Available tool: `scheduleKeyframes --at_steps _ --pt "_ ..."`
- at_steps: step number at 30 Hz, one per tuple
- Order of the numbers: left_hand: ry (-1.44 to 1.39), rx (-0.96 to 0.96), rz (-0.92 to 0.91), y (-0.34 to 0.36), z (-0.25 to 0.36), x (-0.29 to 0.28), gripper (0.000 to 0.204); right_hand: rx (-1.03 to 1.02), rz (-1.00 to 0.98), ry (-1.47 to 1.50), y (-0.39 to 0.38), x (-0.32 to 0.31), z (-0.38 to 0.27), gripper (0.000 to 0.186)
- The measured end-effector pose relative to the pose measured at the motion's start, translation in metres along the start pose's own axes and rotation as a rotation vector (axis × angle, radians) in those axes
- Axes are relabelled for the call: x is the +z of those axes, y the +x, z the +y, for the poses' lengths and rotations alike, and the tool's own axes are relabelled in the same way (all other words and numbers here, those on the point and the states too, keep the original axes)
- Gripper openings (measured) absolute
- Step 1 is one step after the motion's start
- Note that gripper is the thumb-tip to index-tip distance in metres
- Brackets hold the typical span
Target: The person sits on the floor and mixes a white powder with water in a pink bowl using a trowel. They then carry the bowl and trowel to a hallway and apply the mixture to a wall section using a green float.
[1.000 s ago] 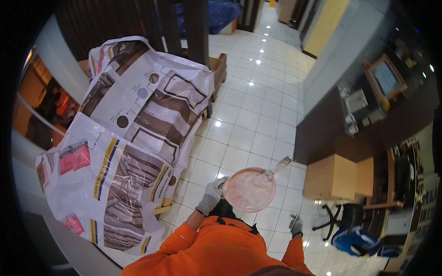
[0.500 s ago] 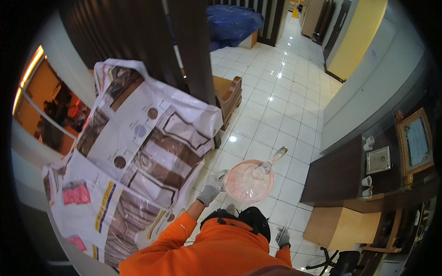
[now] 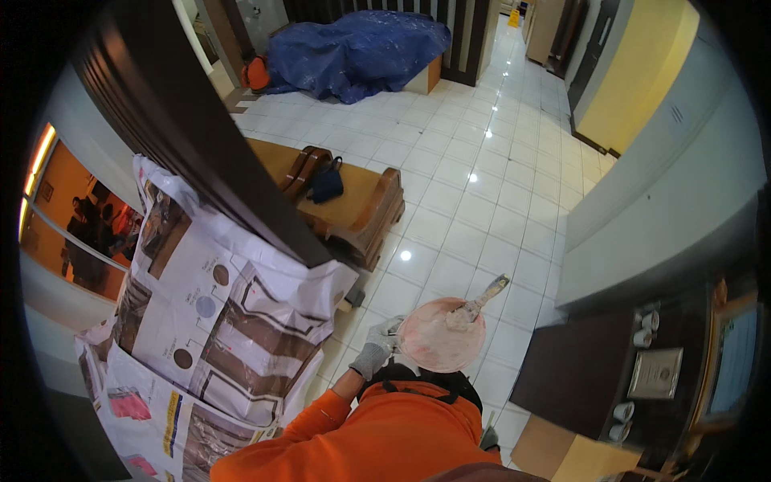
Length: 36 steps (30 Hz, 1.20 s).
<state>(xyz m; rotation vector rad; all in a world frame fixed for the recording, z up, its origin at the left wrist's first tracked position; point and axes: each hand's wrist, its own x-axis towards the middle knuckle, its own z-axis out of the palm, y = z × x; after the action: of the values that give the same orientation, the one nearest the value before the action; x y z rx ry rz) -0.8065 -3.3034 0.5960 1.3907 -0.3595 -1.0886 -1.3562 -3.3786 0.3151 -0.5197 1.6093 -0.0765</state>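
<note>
In a grey knitted glove, my left hand (image 3: 375,351) is closed on the left rim of a round pink bucket (image 3: 404,353), held in front of my body. Whitish, paste-like material (image 3: 438,341) coats the bucket's inside. A smeared putty knife (image 3: 475,307) rests in it, its handle sticking out over the far right rim. Low at my right side, my right hand (image 3: 490,440) is mostly hidden by my orange sleeve and body. Its fingers cannot be made out, and a thin pale edge shows beside it.
A printed plastic sheet (image 3: 173,321) covers something on the left, beside a dark slatted partition (image 3: 201,153). Beyond stands a wooden bench (image 3: 365,213) with a dark bag (image 3: 326,183). A blue tarp (image 3: 353,56) covers furniture farther back. Dark shelving (image 3: 562,365) is at right on white tiles (image 3: 458,217).
The view has swung left and forward, bringing more of the bench and blue tarp into sight. The bucket stays in my left hand. My right hand is now more hidden by my body.
</note>
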Motion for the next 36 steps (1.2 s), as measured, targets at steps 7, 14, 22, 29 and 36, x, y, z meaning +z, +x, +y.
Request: scheduleKeyframes --at_steps 7,14,22,29,36 --pt "-0.068 0.096 0.201 0.143 0.086 0.001 0.049 -0.284 -0.114 -0.33 0.06 0.127 -0.392 0.054" --pt "-0.265 0.011 0.377 0.292 0.11 -0.069 0.047 -0.431 -0.188 -0.513 0.098 0.305 -0.625 0.057" --pt "0.162 0.194 0.347 0.518 0.199 -0.166 0.047 -0.065 -0.279 -0.32 0.153 0.43 -0.679 0.059" --pt "0.028 0.12 0.261 0.694 0.308 -0.193 0.046 0.023 -0.233 -0.081 0.167 0.497 -0.761 0.064" --pt "-0.131 -0.022 0.257 0.877 0.373 -0.195 0.051 -0.426 -0.23 -0.176 0.225 0.603 -0.979 0.078"
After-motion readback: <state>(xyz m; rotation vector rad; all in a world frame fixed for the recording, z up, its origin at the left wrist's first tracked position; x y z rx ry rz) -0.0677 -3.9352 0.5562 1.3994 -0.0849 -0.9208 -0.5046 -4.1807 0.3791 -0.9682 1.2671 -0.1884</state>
